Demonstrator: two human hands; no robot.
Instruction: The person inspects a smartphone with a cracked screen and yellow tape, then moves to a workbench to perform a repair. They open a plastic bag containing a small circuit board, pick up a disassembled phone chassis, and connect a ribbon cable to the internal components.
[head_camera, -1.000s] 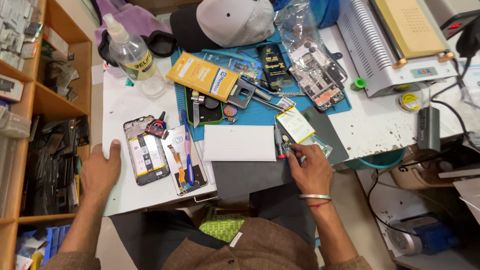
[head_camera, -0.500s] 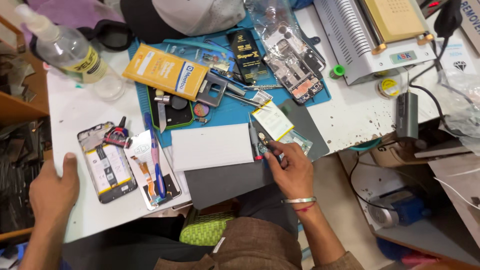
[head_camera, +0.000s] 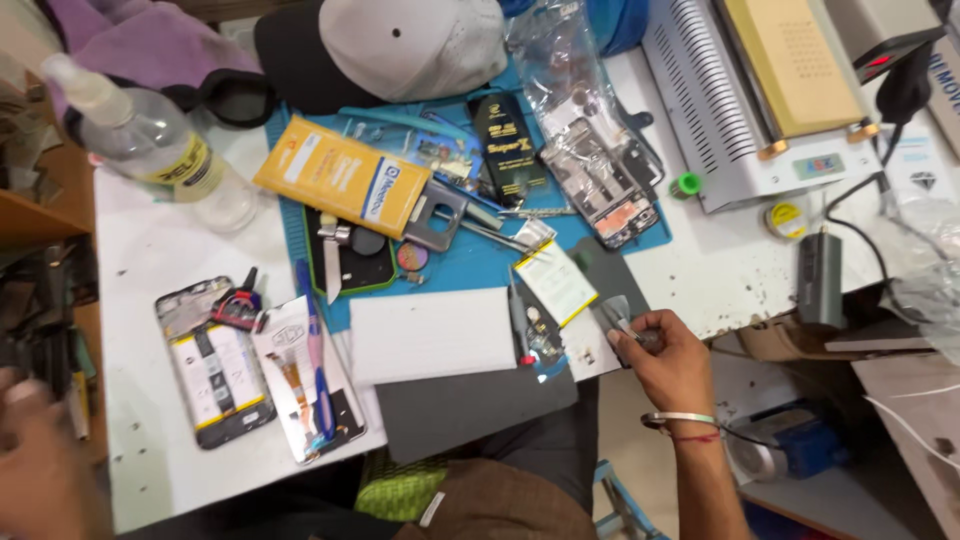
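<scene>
A small clear film piece sits pinched in the fingertips of the right hand, right of centre in the frame, just beside the yellow-edged white card on the grey mat. To do this pinch well, I judge the grip should stay light at the film's edge, so it neither creases nor smudges, with the wrist steadied over the surface. The left hand is a blur at the lower left corner, clear of the opened phone; whether it is open or closed I cannot tell
</scene>
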